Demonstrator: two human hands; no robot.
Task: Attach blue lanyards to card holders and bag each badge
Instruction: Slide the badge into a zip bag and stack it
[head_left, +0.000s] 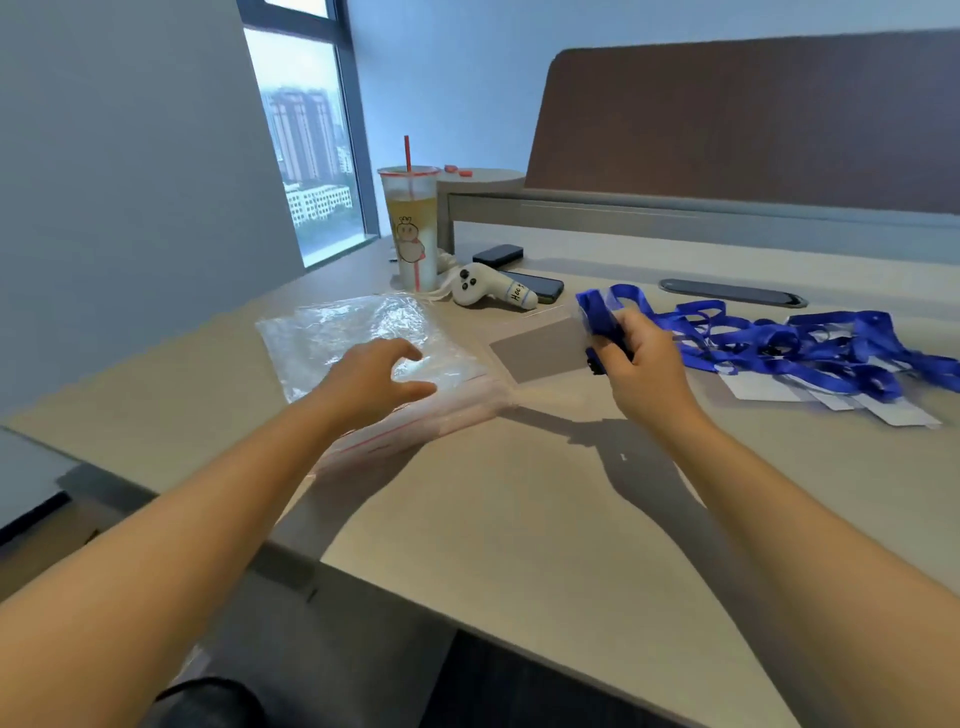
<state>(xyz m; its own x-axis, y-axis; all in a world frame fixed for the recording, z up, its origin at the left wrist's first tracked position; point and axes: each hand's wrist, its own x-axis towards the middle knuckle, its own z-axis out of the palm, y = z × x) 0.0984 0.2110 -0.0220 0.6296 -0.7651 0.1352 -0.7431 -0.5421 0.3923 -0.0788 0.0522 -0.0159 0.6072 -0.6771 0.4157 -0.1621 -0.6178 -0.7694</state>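
Note:
My right hand (641, 364) grips a bundled blue lanyard (602, 312) with a clear card holder (545, 348) sticking out to the left, held just above the desk. My left hand (376, 376) rests with fingers spread on a stack of clear zip bags (337, 338) with red seal lines, at the desk's left. A pile of blue lanyards (810, 345) with attached card holders (769, 387) lies to the right of my right hand.
At the back stand a plastic cup with a red straw (410, 228), a white plush toy (488, 286), a dark phone (540, 286) and a small black box (497, 254). A brown partition (753, 119) bounds the desk's far side. The desk edge (467, 623) runs diagonally near me.

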